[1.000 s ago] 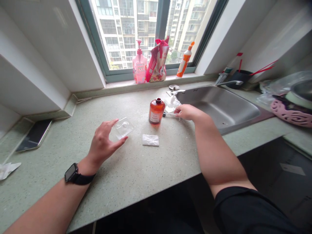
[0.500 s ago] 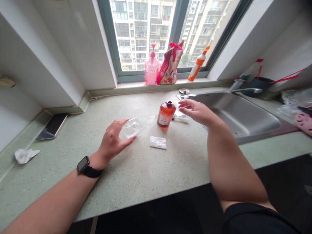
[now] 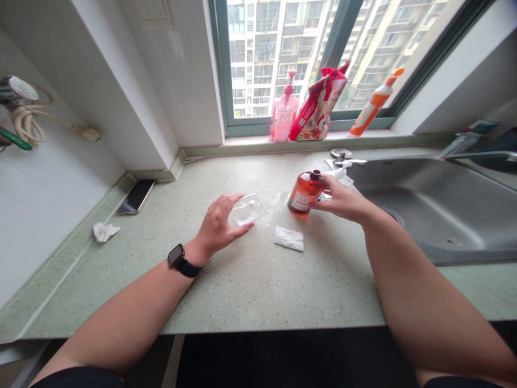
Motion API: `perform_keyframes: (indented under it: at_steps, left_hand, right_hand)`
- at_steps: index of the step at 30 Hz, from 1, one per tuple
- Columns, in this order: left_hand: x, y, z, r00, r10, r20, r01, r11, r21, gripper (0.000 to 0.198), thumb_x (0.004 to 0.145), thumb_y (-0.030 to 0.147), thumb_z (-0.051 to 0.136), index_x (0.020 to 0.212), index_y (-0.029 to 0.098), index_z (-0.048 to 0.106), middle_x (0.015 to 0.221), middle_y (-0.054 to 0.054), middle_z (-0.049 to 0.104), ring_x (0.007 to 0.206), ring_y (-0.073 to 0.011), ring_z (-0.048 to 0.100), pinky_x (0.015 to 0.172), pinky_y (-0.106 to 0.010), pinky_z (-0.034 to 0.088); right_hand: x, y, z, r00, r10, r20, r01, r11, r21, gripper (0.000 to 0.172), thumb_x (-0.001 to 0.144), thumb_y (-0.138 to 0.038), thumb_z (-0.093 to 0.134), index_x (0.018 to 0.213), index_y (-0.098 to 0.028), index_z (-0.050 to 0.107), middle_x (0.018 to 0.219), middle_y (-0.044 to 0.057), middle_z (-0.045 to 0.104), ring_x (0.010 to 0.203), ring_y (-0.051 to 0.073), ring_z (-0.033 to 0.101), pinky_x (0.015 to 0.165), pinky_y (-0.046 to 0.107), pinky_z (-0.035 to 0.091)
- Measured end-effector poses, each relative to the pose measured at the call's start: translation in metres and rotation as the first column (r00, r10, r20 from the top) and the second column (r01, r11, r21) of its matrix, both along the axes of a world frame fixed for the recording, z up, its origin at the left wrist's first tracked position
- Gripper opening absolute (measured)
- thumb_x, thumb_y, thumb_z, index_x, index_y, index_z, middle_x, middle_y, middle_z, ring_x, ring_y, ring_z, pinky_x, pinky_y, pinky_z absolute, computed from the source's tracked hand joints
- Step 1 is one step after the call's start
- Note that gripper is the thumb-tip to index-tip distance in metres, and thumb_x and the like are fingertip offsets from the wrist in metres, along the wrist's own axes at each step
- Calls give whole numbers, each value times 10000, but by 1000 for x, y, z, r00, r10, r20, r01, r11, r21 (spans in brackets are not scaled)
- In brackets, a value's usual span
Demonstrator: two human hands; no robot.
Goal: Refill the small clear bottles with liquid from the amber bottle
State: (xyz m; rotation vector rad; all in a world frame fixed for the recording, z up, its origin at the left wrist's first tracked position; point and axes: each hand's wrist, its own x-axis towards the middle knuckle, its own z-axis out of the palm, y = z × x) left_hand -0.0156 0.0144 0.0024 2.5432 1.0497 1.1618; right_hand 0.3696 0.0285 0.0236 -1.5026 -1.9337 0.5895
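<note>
Logged from my remote view, one speckled green stone countertop (image 3: 258,291) carrying: one amber bottle (image 3: 306,192), upright, white-labelled; one clear plastic blister tray (image 3: 247,210) left of it; one folded white wipe (image 3: 288,238) between and in front. Farther left, near the wall, I count one smartphone (image 3: 136,196) and one crumpled tissue (image 3: 105,232).

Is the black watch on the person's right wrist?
No, the black smartwatch is on the left wrist, and the right forearm is bare.

Amber bottle (image 3: 306,192), white "M" label, uncapped, stood slightly tilted on the counter (image 3: 258,291); clear plastic blister (image 3: 247,210) lay flat to its left.
</note>
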Motion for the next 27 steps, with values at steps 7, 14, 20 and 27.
perform_keyframes:
  at_steps: [7, 14, 20, 27]
  left_hand:
    - [-1, 1, 0, 1000, -8, 12, 8, 1000, -4, 664, 927, 472, 792, 1481, 226, 521, 1347, -137, 663, 1265, -324, 642, 1091, -534, 538]
    - [-1, 4, -6, 999, 18, 51, -19, 1000, 17, 849, 899, 537, 813, 1570, 222, 399, 1304, -138, 674, 1171, -307, 684, 1071, -524, 551]
    - [-1, 3, -7, 999, 16, 51, -17, 1000, 17, 727, 902, 546, 808, 1469, 221, 490, 1323, -140, 671, 1188, -311, 683, 1080, -518, 551]
    - [1, 0, -4, 994, -26, 106, 31, 999, -37, 758, 883, 627, 797, 1451, 211, 517, 1293, -136, 680, 1158, -291, 692, 1082, -498, 557]
  right_hand:
    - [-2, 9, -11, 998, 35, -50, -35, 999, -1, 703, 756, -537, 859, 1370, -318, 595, 1381, 92, 700, 1315, 374, 655, 1217, 648, 464]
    - [-20, 4, -13, 977, -22, -214, 25, 1000, 10, 739, 703, -550, 914, 1321, -296, 598, 1387, 107, 694, 1320, 364, 652, 1207, 638, 469]
    - [-46, -5, -6, 965, -4, -261, 54, 981, 185, 684, 709, -536, 918, 1284, -302, 629, 1286, 83, 731, 1222, 333, 698, 1170, 598, 509]
    - [-60, -12, -9, 991, -36, -129, 89, 897, 432, 744, 750, -522, 878, 1387, -302, 563, 1323, 100, 691, 1213, 336, 678, 1087, 557, 564]
